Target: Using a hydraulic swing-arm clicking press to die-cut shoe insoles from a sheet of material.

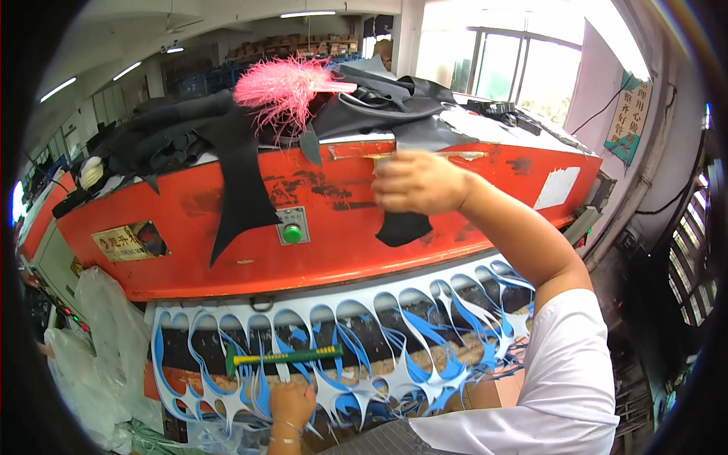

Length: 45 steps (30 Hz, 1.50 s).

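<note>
My right hand (421, 182) is raised in front of the red machine's beam (334, 258), its fingers curled. A small greyish thing shows at its fingertips, too blurred to name. Behind and below this hand hangs a black piece of sheet material (404, 229). My left hand (293, 403) is closed low down at the near edge of a cut-out blue and white sheet (394, 387); what its fingers hold, if anything, is hidden. Just beyond it, a hammer (288, 356) with a green and yellow handle lies across the sheet's webbing.
Black sheets (379, 106) and a bushy pink duster (277, 89) lie on top of the machine. A green push button (292, 233) sits on its front, beside a hanging black strip (241, 193). Clear plastic bags (106, 341) stand at the left.
</note>
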Each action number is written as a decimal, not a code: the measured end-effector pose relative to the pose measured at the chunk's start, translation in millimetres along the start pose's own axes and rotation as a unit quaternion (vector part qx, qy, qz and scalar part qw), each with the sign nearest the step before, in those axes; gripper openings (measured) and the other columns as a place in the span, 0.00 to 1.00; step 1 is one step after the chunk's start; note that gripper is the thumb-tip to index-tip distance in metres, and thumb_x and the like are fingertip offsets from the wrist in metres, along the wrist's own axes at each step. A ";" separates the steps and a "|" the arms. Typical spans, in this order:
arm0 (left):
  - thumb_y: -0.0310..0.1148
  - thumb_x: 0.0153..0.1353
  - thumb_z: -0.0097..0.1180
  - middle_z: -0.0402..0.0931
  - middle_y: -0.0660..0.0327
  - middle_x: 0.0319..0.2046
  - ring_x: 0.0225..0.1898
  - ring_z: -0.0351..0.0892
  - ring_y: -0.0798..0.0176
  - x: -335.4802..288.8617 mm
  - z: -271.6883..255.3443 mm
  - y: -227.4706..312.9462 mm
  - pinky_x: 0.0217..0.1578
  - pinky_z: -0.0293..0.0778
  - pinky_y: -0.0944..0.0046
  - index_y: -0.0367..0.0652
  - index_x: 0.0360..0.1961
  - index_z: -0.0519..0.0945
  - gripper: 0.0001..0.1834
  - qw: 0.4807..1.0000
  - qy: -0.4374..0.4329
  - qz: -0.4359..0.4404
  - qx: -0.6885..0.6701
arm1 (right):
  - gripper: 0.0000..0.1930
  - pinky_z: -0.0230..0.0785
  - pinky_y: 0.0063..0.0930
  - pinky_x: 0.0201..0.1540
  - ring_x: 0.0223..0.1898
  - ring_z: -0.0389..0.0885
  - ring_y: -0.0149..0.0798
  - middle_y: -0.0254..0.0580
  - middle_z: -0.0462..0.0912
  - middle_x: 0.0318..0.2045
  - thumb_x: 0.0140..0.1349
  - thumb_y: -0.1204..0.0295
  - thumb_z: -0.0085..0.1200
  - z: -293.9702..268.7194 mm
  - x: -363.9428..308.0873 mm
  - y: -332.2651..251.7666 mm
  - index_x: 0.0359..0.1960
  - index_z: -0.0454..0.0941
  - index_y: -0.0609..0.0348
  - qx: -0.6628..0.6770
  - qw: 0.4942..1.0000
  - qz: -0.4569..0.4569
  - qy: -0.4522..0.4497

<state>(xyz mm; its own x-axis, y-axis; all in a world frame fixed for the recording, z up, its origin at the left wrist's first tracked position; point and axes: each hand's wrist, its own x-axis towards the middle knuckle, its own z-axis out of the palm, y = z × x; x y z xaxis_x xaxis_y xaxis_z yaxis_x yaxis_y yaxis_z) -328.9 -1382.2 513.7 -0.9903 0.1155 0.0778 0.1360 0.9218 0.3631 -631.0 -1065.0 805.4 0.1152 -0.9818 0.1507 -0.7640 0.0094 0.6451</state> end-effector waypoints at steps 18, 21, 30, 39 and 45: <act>0.43 0.54 0.62 0.81 0.52 0.39 0.42 0.79 0.51 131.3 -73.1 -36.6 0.47 0.71 0.52 0.44 0.31 0.81 0.14 0.990 -0.039 -0.044 -0.128 | 0.12 0.72 0.37 0.38 0.39 0.78 0.46 0.41 0.81 0.35 0.49 0.74 0.63 148.0 115.4 -17.7 0.37 0.81 0.55 0.188 0.947 0.242 0.096; 0.50 0.51 0.64 0.71 0.42 0.55 0.60 0.67 0.42 150.0 -10.9 -84.0 0.62 0.52 0.39 0.44 0.38 0.78 0.22 0.988 0.147 -0.037 0.007 | 0.19 0.70 0.38 0.48 0.47 0.77 0.43 0.38 0.80 0.42 0.48 0.66 0.65 223.0 157.4 -124.8 0.44 0.79 0.52 0.426 0.890 0.162 0.023; 0.44 0.51 0.63 0.76 0.39 0.48 0.58 0.71 0.41 154.0 23.1 -122.9 0.65 0.51 0.42 0.42 0.27 0.78 0.16 0.979 0.151 0.063 -0.120 | 0.08 0.67 0.36 0.46 0.43 0.73 0.45 0.36 0.78 0.34 0.47 0.75 0.63 276.7 171.6 -215.5 0.31 0.79 0.53 0.554 0.817 0.135 0.084; 0.43 0.50 0.66 0.72 0.36 0.53 0.64 0.63 0.39 152.5 33.4 -122.3 0.66 0.45 0.39 0.41 0.32 0.74 0.18 0.980 0.135 0.023 -0.144 | 0.15 0.68 0.37 0.53 0.51 0.74 0.46 0.41 0.80 0.41 0.53 0.73 0.58 282.9 198.7 -164.7 0.45 0.80 0.50 0.583 0.794 0.133 -0.108; 0.41 0.50 0.65 0.73 0.38 0.53 0.62 0.66 0.40 164.0 33.9 -116.4 0.66 0.48 0.41 0.41 0.32 0.75 0.17 0.957 0.202 0.062 -0.197 | 0.20 0.62 0.38 0.62 0.60 0.68 0.41 0.34 0.74 0.52 0.46 0.70 0.64 316.8 227.4 -140.6 0.45 0.79 0.43 0.279 0.943 0.091 -0.158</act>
<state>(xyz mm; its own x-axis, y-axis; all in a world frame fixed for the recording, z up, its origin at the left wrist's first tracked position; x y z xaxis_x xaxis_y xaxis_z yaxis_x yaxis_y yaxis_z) -508.1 -1458.0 452.7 -0.8843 -0.0118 0.4667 0.3308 0.6896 0.6442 -698.4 -1349.6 511.6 -0.1773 -0.9819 -0.0661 -0.9781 0.1684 0.1221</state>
